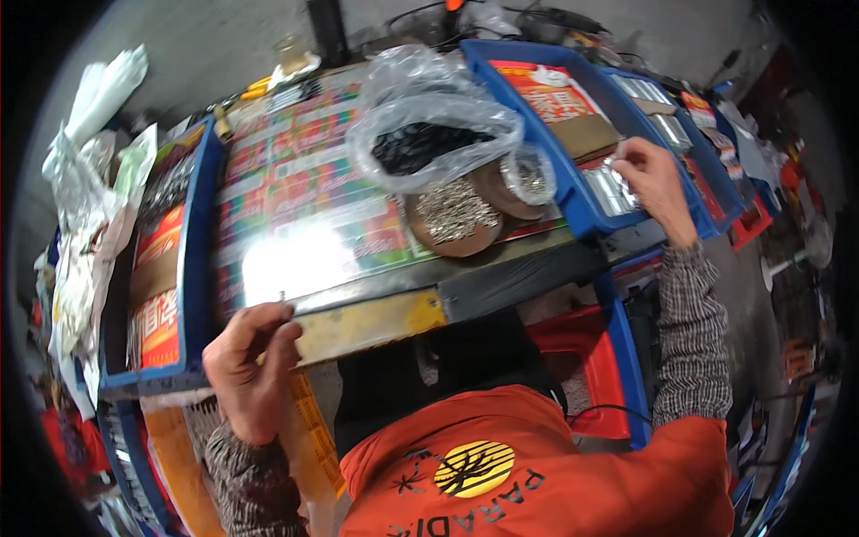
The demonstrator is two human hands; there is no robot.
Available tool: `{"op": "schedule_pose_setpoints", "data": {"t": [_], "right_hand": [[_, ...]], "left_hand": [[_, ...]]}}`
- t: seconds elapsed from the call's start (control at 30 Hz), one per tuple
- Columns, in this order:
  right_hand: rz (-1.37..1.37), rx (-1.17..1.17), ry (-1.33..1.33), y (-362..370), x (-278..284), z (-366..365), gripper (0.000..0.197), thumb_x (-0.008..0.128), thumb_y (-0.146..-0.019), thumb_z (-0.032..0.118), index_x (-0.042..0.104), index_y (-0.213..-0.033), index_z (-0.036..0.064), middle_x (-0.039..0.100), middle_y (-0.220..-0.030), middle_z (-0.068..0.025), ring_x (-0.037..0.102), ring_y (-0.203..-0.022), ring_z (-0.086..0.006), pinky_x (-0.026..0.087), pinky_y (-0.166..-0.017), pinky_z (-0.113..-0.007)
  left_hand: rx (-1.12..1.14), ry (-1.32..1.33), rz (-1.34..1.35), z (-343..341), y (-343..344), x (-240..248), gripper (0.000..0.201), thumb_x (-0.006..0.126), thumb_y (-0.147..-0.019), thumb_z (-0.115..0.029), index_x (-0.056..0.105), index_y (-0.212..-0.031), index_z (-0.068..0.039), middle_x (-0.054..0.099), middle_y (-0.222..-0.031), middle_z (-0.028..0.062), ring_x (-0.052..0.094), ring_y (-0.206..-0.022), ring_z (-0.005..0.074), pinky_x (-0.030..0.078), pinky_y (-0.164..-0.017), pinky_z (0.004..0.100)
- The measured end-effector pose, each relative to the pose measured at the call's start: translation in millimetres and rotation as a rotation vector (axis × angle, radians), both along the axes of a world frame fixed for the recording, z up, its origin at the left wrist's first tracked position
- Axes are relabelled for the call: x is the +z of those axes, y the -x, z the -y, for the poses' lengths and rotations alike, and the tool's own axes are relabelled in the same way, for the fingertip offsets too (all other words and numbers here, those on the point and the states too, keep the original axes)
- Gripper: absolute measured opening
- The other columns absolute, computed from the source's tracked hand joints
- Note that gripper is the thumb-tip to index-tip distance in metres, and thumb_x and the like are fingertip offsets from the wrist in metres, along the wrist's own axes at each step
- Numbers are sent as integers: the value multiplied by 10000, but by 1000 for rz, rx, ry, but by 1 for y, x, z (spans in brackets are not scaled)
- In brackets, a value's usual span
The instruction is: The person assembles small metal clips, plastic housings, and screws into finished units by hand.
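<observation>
The blue bin (573,215) likely keeps silver parts (605,191) handy for your right hand (658,183); I cannot tell if it or your left hand (246,367) grips anything.

Hvy tbl (300,264) glare, dk corners

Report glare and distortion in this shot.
Head view: white glare washes out part of the glossy, multicoloured patterned tabletop; head view: highlights fleck the shiny silver rectangular pieces beside the right hand; head view: fisheye bending grows toward the blackened rim.
</observation>
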State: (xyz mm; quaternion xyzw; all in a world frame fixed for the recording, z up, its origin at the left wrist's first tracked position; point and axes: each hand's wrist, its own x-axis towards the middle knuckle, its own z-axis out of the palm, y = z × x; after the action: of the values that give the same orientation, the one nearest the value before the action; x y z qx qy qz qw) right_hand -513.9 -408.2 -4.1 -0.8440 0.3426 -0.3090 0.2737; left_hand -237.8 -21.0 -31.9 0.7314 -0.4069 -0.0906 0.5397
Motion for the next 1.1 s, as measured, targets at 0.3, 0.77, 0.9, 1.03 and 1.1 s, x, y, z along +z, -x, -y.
{"op": "schedule_pose_setpoints", "data": {"t": [0.3, 0.77, 0.9, 1.03, 1.1], "right_hand": [[225, 245, -125, -30, 14, -129, 131, 683, -823, -4, 554, -815, 12, 533, -758, 13, 493, -629, -43, 399, -570, -192], [139, 663, -1088, -80, -55, -207, 218, 661, -856, -34, 562, -1050, -30, 605, -842, -64, 652, -698, -112, 569, -553, -230], [237, 724, -1085, -86, -65, -224, 346, 689, -840, -25, 557, -1160, -39, 609, -806, -39, 651, -722, -102, 571, -622, -239], [138, 741, -749, -85, -68, -228, 488, 724, -819, -5, 530, -1265, -45, 626, -854, -21, 648, -742, -86, 541, -678, -236], [120, 748, -569, -85, -69, -230, 475, 722, -822, 2, 537, -1257, -48, 651, -924, -47, 656, -761, -91, 541, -682, -237]], "left_hand": [[-106, 124, -216, 14, 34, -23, 123, 665, -838, 53, 666, -958, 30, 662, -794, 40, 601, -637, 60, 491, -578, 206], [-279, 173, -725, 17, 64, -48, 127, 652, -891, -11, 636, -998, 55, 683, -837, 118, 619, -640, 112, 522, -561, 229], [-305, 185, -767, 17, 67, -56, 127, 655, -887, -6, 641, -997, 57, 683, -839, 112, 627, -662, 114, 533, -579, 238], [-327, 221, -804, 18, 70, -62, 126, 645, -896, -2, 659, -1009, 50, 680, -890, 70, 617, -738, 79, 533, -623, 212], [-330, 238, -800, 19, 72, -63, 124, 641, -896, 5, 658, -1009, 52, 679, -901, 73, 619, -744, 85, 539, -636, 220]]}}
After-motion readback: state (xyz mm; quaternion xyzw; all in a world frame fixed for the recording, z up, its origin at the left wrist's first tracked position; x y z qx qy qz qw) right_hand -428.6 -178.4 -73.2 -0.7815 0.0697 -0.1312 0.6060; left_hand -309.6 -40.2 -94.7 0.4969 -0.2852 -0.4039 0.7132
